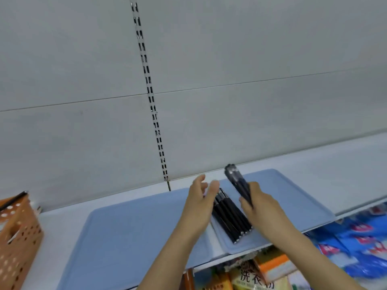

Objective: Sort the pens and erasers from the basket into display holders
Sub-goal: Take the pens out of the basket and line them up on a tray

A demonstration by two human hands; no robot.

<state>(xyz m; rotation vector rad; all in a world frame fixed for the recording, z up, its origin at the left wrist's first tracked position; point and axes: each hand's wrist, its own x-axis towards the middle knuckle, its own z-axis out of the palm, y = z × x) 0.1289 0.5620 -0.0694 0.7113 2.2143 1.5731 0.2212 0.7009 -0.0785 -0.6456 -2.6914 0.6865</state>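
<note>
My right hand [256,203] grips a bundle of black pens [237,181], tilted up and to the left above the right blue tray [293,191]. A row of several black pens [230,214] lies side by side in that tray, just below the bundle. My left hand [201,197] hovers with fingers spread at the left end of that row and holds nothing. A second blue tray [125,231] lies to the left on the white shelf. The orange perforated basket [18,233] stands at the far left with a dark pen [13,198] across its rim.
A grey back panel with a slotted metal upright [150,97] rises behind the shelf. Below the shelf front edge sit blue packets [360,243] at the right and yellow and orange boxes [259,273] in the middle.
</note>
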